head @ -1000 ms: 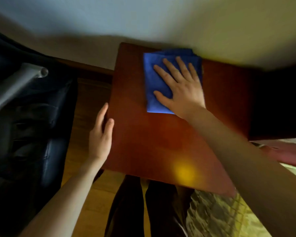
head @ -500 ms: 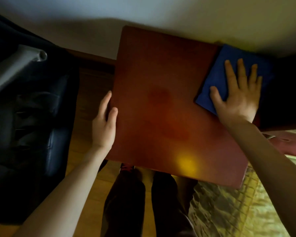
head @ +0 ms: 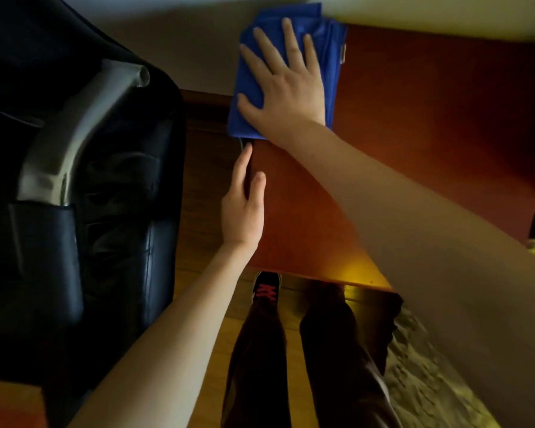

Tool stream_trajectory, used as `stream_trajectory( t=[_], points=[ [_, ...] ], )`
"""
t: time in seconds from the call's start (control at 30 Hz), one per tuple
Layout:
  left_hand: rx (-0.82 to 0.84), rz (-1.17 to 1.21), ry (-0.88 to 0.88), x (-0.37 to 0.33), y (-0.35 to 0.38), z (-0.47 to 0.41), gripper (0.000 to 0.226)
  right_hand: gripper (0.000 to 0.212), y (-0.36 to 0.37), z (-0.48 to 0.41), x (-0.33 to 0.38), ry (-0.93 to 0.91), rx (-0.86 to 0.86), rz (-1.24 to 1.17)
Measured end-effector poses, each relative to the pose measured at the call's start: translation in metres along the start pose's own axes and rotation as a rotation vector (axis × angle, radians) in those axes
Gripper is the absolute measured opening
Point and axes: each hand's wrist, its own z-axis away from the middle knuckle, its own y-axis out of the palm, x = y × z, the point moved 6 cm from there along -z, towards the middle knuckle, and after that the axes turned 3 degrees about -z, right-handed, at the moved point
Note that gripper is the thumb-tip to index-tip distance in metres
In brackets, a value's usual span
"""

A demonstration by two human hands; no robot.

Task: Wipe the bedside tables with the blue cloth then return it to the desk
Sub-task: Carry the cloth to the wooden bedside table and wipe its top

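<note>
Cloth went from the far right corner to the far left corner in the last half second, right hand [head: 286, 88] swept it straight across the back edge; left hand [head: 243, 211] hasn't shifted from the near-left edge. Current state: blue cloth [head: 332, 72] is folded, lying flat on the far left corner of the bedside desk [head: 430, 125], tight to the wall, and its left side looks to hang a little past the desk edge. Right fingers [head: 288, 41] are straight and spread, palm down on the cloth, pressing rather than grasping. Left fingers lie straight along the desk's side with the thumb on top, released, just bracing. My read: wiping pass on this desk is midway, back strip done, front area with the yellow light patch not yet covered. To do it well: keep the palm flat with even pressure so the folds don't bunch, reverse before the cloth slides off the left edge, step each pass toward the body with some overlap, and lift the left hand when the cloth reaches that edge. Black chair [head: 74, 180] sits close on the left, so keep the elbow in
</note>
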Motion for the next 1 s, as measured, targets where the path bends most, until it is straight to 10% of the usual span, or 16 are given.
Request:
stream_trajectory(
  t=[0.5,1.0],
  points=[
    [-0.001,0.025,0.046,0.002,-0.003,-0.002,0.047,0.067,0.041,0.280,0.001,0.235,-0.021,-0.076],
    [0.016,0.027,0.075,-0.002,0.000,-0.001,0.048,0.068,-0.026,0.028,-0.102,0.333,-0.123,-0.062]
  ],
)
